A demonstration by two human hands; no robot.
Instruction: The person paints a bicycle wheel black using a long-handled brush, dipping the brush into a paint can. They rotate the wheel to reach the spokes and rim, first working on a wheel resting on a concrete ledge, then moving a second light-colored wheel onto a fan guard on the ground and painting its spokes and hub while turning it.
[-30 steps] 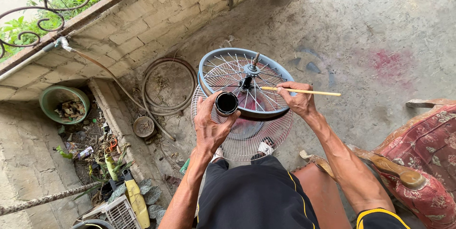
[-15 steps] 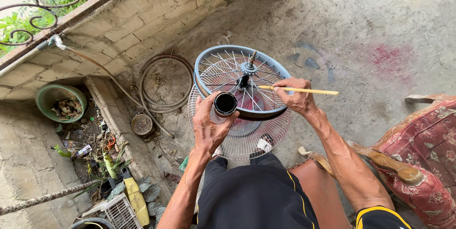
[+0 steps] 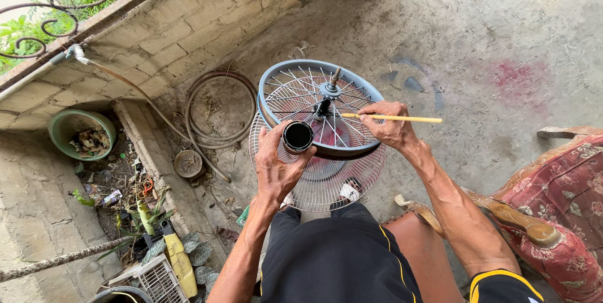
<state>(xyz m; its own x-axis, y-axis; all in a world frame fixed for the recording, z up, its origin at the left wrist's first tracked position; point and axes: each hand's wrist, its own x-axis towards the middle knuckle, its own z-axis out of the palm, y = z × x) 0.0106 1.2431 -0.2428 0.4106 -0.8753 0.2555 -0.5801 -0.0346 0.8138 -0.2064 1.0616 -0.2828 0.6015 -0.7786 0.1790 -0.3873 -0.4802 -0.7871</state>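
Head cam looking straight down here: the left hand (image 3: 274, 168) is wrapped around a small round can (image 3: 298, 136) with black stuff inside, open top facing up, fingers curled around its side. The right hand (image 3: 391, 128) is pinched shut on a thin yellow brush handle (image 3: 402, 118), which runs sideways with its free end sticking out past the right of that hand; the working end points in toward the hub (image 3: 325, 99) and I can't really make out the tip among the spokes. Both hands sit right over a spoked bike wheel (image 3: 295, 86) with a pale blue-grey rim that looks dark along the near edge. The wheel lies roughly flat, just beyond the can and right up against it, and it rests on a round wire fan guard (image 3: 326, 183) that pokes out underneath, between the hands and the person's knees. The person wears black shorts (image 3: 339, 259) with a thin yellow stripe. Off to the left of the left hand there's a coiled hose (image 3: 220, 105) on the concrete floor (image 3: 502, 27), and a small rusty round tin (image 3: 188, 163) nearer in. Further left, past a low brick ledge, sits a green basin (image 3: 66, 127) full of scraps. To the right of the right hand, well apart, is a worn red patterned cushion (image 3: 565, 202) with a wooden armrest (image 3: 515, 218) beside it.
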